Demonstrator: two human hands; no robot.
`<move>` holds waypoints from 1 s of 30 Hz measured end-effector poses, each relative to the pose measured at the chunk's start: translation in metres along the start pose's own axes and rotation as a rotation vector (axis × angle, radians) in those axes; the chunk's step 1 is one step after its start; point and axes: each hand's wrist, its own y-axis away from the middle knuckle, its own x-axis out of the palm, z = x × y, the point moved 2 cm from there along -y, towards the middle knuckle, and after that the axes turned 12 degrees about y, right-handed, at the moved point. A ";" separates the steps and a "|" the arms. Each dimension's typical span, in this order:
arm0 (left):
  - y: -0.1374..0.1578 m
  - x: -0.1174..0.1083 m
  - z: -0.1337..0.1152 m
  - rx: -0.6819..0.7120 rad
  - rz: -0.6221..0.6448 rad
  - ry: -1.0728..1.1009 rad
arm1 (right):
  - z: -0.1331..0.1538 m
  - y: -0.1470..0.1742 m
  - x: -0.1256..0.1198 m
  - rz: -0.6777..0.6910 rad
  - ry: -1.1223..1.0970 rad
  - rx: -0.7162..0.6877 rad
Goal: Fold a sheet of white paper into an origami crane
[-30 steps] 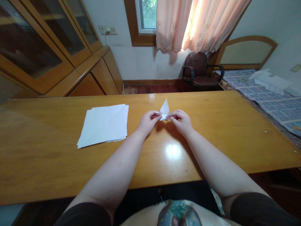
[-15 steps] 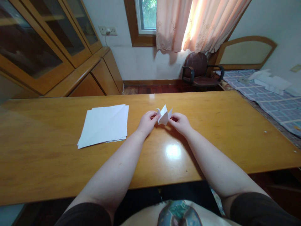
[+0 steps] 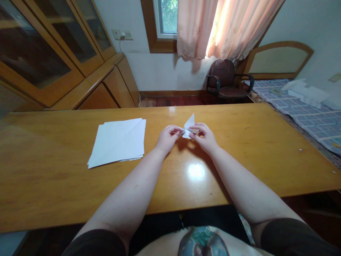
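A small white origami crane is held between my two hands, just above the wooden table. My left hand pinches its left end between thumb and fingertips. On the other side, my right hand has its fingers closed around the right part, with the thumb on the near side. One pointed wing stands up toward the far edge and the other spreads toward me. The fingers partly cover both ends of the paper figure.
A stack of white paper sheets lies on the table left of my hands. Beyond the table stand a wooden cabinet, a brown armchair and a bed with a checked cover.
The crane has been turned and its wings now spread apart, one away from me and one toward me. My right hand has shifted its fingers farther over the paper.
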 end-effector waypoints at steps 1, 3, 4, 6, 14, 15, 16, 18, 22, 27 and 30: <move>0.000 0.000 0.001 -0.011 0.003 -0.006 | 0.000 0.000 0.002 0.037 -0.013 -0.001; 0.001 0.001 0.004 -0.075 -0.014 -0.002 | 0.000 0.000 0.004 0.097 -0.009 -0.009; 0.002 0.002 0.005 -0.133 -0.036 0.019 | 0.000 -0.001 0.005 0.107 0.006 -0.010; 0.004 0.004 0.007 -0.297 -0.079 0.119 | 0.000 -0.002 0.004 0.103 0.038 -0.017; 0.008 0.014 0.005 -0.642 0.010 0.488 | -0.002 0.000 0.004 0.066 -0.001 -0.078; 0.008 0.013 0.006 -0.643 0.004 0.487 | -0.004 0.000 0.004 0.023 0.003 -0.043; 0.007 0.013 0.007 -0.645 -0.004 0.480 | -0.006 -0.001 0.004 -0.021 0.008 0.004; 0.005 0.011 0.010 -0.638 -0.041 0.465 | -0.011 -0.002 0.003 -0.100 -0.012 0.116; 0.003 0.007 0.010 -0.564 -0.127 0.464 | -0.022 -0.005 0.004 -0.255 -0.186 0.301; 0.008 0.011 0.004 -0.586 0.004 0.449 | -0.025 -0.005 0.006 -0.286 -0.438 0.455; 0.010 0.013 0.002 -0.566 0.122 0.342 | -0.019 -0.005 0.007 -0.198 -0.509 0.485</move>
